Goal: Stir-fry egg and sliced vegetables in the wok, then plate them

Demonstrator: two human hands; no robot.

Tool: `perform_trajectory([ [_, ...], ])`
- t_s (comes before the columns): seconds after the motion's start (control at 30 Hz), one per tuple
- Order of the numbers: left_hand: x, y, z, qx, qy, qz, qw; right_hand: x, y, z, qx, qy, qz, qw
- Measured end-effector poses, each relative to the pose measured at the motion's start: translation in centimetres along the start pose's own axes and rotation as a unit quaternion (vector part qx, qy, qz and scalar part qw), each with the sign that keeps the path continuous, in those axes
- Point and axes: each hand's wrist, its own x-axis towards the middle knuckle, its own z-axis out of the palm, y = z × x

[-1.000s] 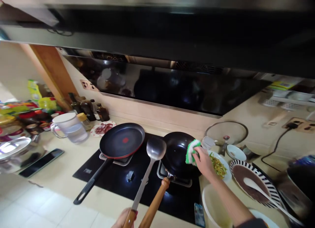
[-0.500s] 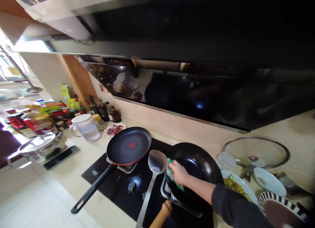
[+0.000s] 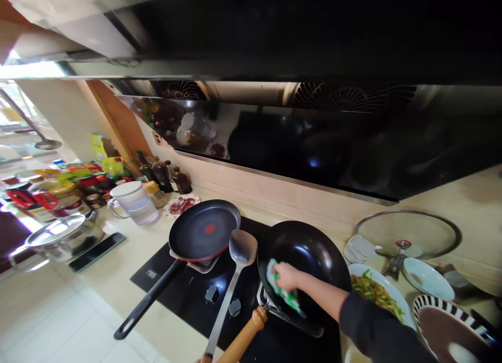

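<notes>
My right hand (image 3: 287, 277) is closed on a white and green cloth (image 3: 283, 291), pressed against the inner left side of the black wok (image 3: 309, 248). The wok sits on the right burner, its wooden handle (image 3: 245, 334) pointing toward the bottom edge. Left of the wok, a metal spatula (image 3: 243, 248) is held up over the stove, blade upward, its lower end at the bottom edge. Only a sliver of skin of my left hand (image 3: 199, 361) shows beside the spatula's wooden grip; its fingers are hidden.
A flat frying pan (image 3: 206, 229) rests on the left burner. Behind it are a plate of meat (image 3: 181, 205) and a water pitcher (image 3: 135, 203). A phone (image 3: 98, 251) lies at left. Right are a vegetable plate (image 3: 378, 295), a glass lid (image 3: 408, 235) and bowls. The hood (image 3: 298, 38) hangs above.
The cloth in my right hand has moved from the wok's left rim down into the wok. The spatula has shifted slightly left and up. More of the wok's wooden handle shows.
</notes>
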Motion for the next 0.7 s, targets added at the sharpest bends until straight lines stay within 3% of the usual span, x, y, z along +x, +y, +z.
perform_trajectory([
  [0.1, 0.0, -0.1, 0.1, 0.011, 0.009, 0.008, 1.0, 2.4, 1.7, -2.7, -0.024, 0.064, 0.049, 0.996],
  [0.17, -0.1, -0.2, 0.2, 0.016, 0.012, 0.011, 1.0, 1.6, 4.1, -3.5, -0.038, 0.061, 0.081, 0.994],
  [0.23, -0.2, -0.2, 0.4, 0.017, 0.01, 0.013, 1.0, -0.7, 5.2, -3.0, -0.043, 0.021, 0.075, 0.996],
  [0.3, -0.2, -0.2, 0.6, 0.015, 0.005, 0.013, 1.0, -3.2, 4.2, -1.5, -0.033, -0.03, 0.018, 0.999],
  [0.37, -0.2, 0.0, 0.8, 0.015, 0.003, 0.015, 1.0, -4.0, 1.5, -0.1, -0.014, -0.048, -0.062, 0.997],
  [0.47, -0.1, 0.4, 1.1, 0.023, 0.006, 0.018, 1.0, -1.6, -2.4, -0.6, -0.011, 0.018, -0.133, 0.991],
  [0.53, -0.2, 0.8, 1.0, 0.035, 0.02, 0.027, 0.999, 1.1, -2.6, -2.9, -0.033, 0.075, -0.126, 0.989],
  [0.63, -1.3, 0.9, -0.3, 0.045, 0.048, 0.041, 0.997, 3.1, 1.3, -6.7, -0.071, 0.126, -0.056, 0.988],
  [0.7, -3.2, 0.5, -2.1, 0.045, 0.059, 0.04, 0.996, 1.9, 5.0, -7.7, -0.086, 0.135, -0.003, 0.987],
])
